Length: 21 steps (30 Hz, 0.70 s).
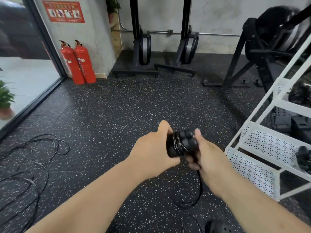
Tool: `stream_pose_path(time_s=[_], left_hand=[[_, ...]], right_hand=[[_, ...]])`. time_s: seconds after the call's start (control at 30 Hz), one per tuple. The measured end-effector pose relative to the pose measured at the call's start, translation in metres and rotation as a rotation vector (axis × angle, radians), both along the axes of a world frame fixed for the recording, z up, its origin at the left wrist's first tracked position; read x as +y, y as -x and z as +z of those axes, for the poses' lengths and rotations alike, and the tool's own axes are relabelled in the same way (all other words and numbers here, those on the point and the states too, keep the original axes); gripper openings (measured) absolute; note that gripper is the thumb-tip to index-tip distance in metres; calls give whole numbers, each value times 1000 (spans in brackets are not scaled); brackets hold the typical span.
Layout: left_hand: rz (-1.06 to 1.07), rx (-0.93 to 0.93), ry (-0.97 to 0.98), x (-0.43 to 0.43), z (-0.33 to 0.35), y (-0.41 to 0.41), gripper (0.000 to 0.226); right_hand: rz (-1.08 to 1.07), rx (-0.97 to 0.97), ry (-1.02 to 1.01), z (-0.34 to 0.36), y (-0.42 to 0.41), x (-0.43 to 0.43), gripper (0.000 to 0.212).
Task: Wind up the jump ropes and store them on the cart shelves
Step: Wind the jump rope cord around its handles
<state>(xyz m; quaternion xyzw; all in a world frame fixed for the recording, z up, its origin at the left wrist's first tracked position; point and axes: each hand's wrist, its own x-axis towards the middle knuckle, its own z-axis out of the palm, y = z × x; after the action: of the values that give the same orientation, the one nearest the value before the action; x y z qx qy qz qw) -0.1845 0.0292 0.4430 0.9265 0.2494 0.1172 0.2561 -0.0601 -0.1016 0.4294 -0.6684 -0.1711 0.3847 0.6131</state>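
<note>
A black jump rope [180, 142] sits between my hands at the centre, its cord wound several turns round the paired handles. My left hand [154, 152] grips the handles from the left. My right hand [204, 153] pinches the cord by the handles' right end, and a short loop of loose cord [196, 197] hangs below it. More black ropes [28, 167] lie tangled on the floor at the left. The white cart [262, 148] stands at the right, with wound black ropes on a shelf [304, 158] and another bundle higher up [300, 94].
Two red fire extinguishers [78, 63] stand by the wall at the back left, next to a glass door. Black exercise machines [185, 47] line the back wall and right side. A potted plant [5, 101] is behind the glass. The floor is speckled black rubber.
</note>
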Motion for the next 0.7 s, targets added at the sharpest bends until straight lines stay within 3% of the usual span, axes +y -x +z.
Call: stream_pose_path(time_s=[0.07, 0.17, 0.3, 0.5, 0.6, 0.7], left_hand=[[37, 55, -165, -3, -1, -3, 56], [3, 29, -210, -7, -6, -6, 56], [-142, 55, -99, 3, -1, -1, 62], [-71, -38, -162, 3, 7, 3, 57], [-110, -129, 38, 8, 10, 7, 56], [-148, -235, 333, 12, 17, 14, 58]], right_hand=[[85, -128, 78, 4, 4, -1, 57], [70, -278, 94, 2, 6, 1, 42], [22, -288, 39, 1, -5, 1, 41], [42, -261, -35, -1, -8, 1, 39], [117, -226, -138, 11, -14, -4, 43], [210, -96, -220, 16, -19, -6, 64]])
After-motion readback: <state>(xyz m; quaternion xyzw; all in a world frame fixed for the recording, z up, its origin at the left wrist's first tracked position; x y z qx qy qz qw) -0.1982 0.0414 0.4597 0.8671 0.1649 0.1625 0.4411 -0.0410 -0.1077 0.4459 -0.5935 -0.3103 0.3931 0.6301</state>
